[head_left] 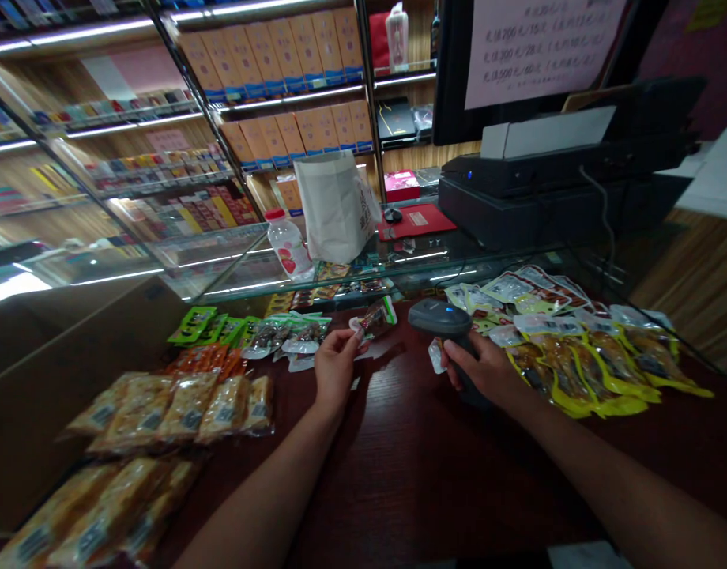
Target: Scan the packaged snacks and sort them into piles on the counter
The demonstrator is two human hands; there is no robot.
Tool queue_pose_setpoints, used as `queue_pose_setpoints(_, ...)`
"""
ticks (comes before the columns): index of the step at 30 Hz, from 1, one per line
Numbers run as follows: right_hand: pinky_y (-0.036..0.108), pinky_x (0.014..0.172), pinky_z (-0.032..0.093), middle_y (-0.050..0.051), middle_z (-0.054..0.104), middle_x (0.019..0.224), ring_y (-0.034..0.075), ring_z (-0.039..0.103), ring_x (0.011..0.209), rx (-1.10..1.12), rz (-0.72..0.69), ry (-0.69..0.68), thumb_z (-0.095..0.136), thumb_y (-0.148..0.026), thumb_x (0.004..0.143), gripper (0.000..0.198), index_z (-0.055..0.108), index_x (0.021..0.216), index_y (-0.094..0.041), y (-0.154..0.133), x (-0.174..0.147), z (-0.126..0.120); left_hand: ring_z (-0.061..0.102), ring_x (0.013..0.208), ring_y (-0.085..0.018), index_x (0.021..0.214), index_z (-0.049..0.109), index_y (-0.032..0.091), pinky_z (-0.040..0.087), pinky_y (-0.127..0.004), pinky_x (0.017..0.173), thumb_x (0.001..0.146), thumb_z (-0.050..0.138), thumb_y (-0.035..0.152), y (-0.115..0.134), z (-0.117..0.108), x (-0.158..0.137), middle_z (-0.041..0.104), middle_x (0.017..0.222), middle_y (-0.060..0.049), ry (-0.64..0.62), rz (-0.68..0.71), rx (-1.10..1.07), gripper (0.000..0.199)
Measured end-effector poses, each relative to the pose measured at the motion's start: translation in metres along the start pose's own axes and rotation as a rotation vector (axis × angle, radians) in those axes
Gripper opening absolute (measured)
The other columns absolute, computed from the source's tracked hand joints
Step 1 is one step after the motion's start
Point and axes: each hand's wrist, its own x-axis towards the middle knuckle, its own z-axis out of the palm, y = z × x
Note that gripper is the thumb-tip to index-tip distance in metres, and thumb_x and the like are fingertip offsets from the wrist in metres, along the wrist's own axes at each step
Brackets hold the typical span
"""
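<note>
My left hand (pixel 335 365) pinches the near end of a small clear snack packet (pixel 378 314) with a green edge, holding it over the dark wooden counter. In my right hand (pixel 480 365) is a black barcode scanner (pixel 439 316), its handle gripped and a blue light showing on top. Part of a small white packet (pixel 437 356) shows beside the scanner's handle; I cannot tell whether my fingers hold it. Silver-and-green snack packets (pixel 304 336) lie just left of my left hand. Yellow-edged vacuum packs (pixel 594 359) lie right of my right hand.
Bagged pastries (pixel 186 403) and a cardboard box (pixel 73 371) occupy the left. Orange packets (pixel 212 359) and green packets (pixel 194 324) lie behind the pastries. On the glass shelf stand a red-capped bottle (pixel 289 246) and a white paper bag (pixel 335 207). A monitor (pixel 458 79) rises at right.
</note>
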Motion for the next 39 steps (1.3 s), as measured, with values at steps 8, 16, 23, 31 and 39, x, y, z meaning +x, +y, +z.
queue_pose_setpoints(8,0.023,0.045,0.044,-0.004,0.060,0.048,0.012,0.056,0.040,-0.040,-0.017,-0.063,0.058,-0.053,0.090,0.036,0.060,0.072,-0.022,-0.007,-0.004,0.001,0.072,0.068,-0.017,0.083,0.069,0.016,0.055,-0.024,0.062,0.061,0.088,0.047,-0.006,0.000,0.004,0.073,0.078,-0.002,0.007,-0.036,-0.003,0.043)
queue_pose_setpoints(16,0.024,0.046,0.045,-0.005,0.060,0.049,0.013,0.056,0.041,-0.044,-0.040,-0.081,0.056,-0.052,0.093,0.035,0.062,0.076,-0.022,-0.006,-0.003,-0.001,0.072,0.069,-0.018,0.078,0.068,0.017,0.056,-0.026,0.067,0.069,0.080,0.039,-0.002,0.000,0.001,0.072,0.073,-0.001,-0.011,-0.005,0.038,0.027)
queue_pose_setpoints(23,0.023,0.044,0.045,-0.005,0.059,0.048,0.013,0.055,0.040,-0.027,-0.037,-0.078,0.056,-0.053,0.093,0.036,0.063,0.076,-0.022,-0.003,-0.002,0.001,0.071,0.066,-0.016,0.077,0.068,0.017,0.056,-0.025,0.064,0.068,0.080,0.036,-0.002,0.000,-0.002,0.072,0.072,0.000,0.005,-0.037,0.000,0.024)
queue_pose_setpoints(31,0.022,0.039,0.043,-0.006,0.058,0.048,0.012,0.052,0.036,0.024,-0.004,-0.048,0.056,-0.060,0.091,0.040,0.060,0.078,-0.022,0.009,0.002,0.004,0.073,0.069,-0.014,0.079,0.065,0.014,0.061,-0.026,0.072,0.070,0.084,0.020,0.008,-0.005,-0.007,0.071,0.077,-0.001,0.087,-0.183,-0.271,0.022)
queue_pose_setpoints(39,0.022,0.042,0.044,-0.006,0.059,0.046,0.012,0.054,0.038,0.009,-0.036,-0.045,0.057,-0.057,0.092,0.038,0.060,0.076,-0.022,0.007,0.002,0.004,0.074,0.074,-0.014,0.074,0.065,0.013,0.064,-0.028,0.081,0.079,0.075,0.002,0.028,-0.026,-0.018,0.072,0.078,-0.004,0.155,-0.296,-0.328,0.016)
